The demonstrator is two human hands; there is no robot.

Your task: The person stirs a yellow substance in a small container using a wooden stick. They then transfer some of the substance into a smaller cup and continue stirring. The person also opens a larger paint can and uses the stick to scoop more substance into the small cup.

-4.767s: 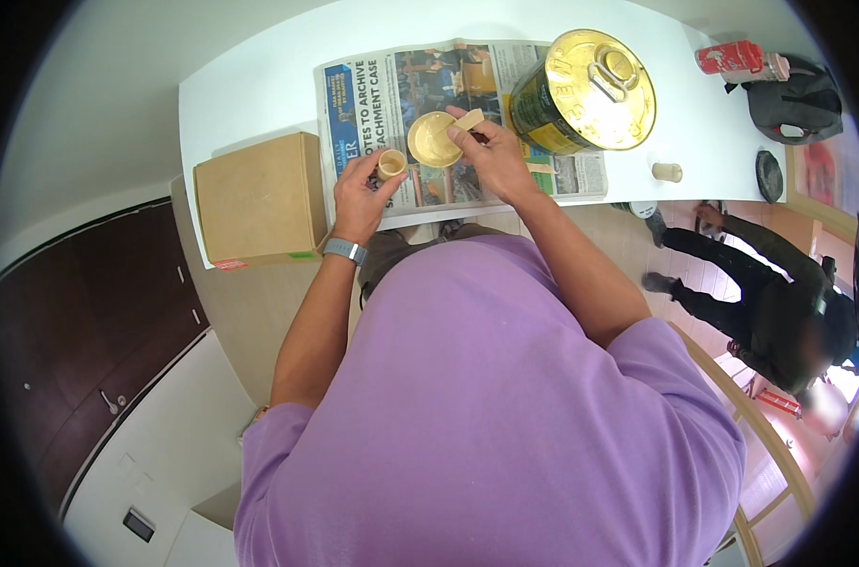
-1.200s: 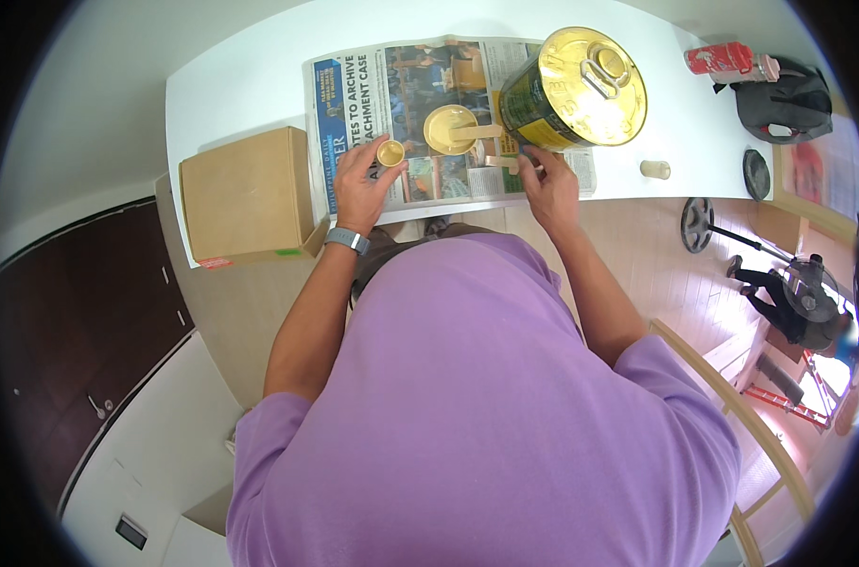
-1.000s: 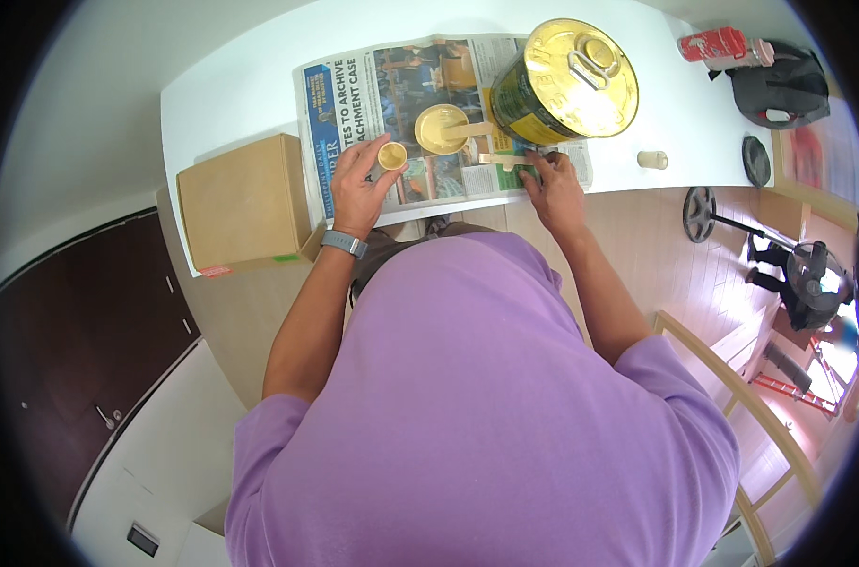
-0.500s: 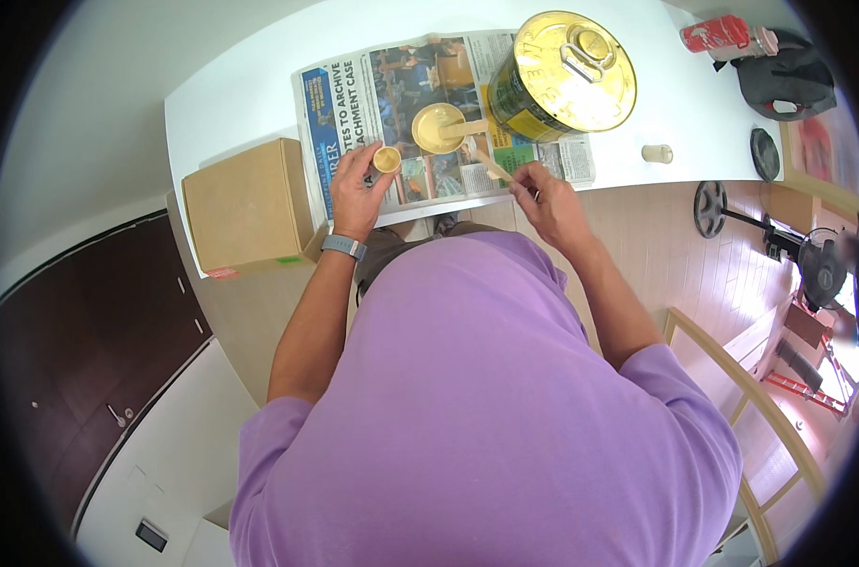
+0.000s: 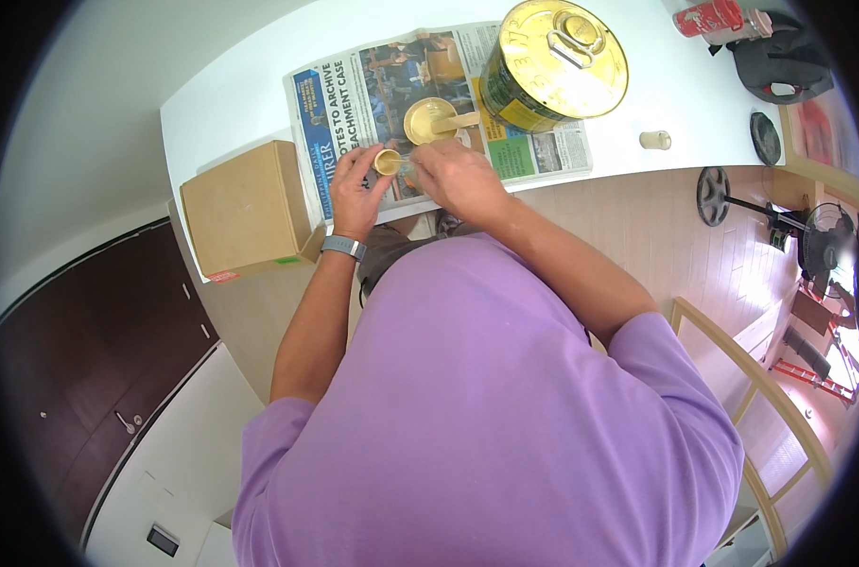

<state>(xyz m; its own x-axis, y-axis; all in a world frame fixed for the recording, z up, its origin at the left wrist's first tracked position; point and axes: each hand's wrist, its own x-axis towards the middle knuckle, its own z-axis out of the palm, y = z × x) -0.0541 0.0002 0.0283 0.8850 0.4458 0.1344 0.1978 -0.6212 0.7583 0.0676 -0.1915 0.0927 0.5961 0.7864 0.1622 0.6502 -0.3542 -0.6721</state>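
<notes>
My left hand (image 5: 355, 194) is closed round a small round cup (image 5: 386, 162) with a yellowish inside, held over the near edge of the newspaper (image 5: 344, 113). My right hand (image 5: 459, 180) is closed and reaches across to this cup. Its fingers pinch a thin wooden stick (image 5: 403, 160) whose end is at the cup's mouth; most of the stick is hidden by the fingers. Just beyond the hands sits a shallow round dish (image 5: 416, 121) of pale yellow stuff. A flat wooden stick (image 5: 459, 121) rests across its right rim.
A large gold-lidded metal can (image 5: 524, 57) stands on the newspaper's right part. A cardboard box (image 5: 245, 208) lies at the left of the white table (image 5: 618, 156). Farther right are a small pale container (image 5: 654, 140), a red bottle (image 5: 708, 19) and a black bag (image 5: 779, 71).
My right hand has swung left with its stick, from right of the dish to the small cup. The left hand still holds the cup in nearly the same place.
</notes>
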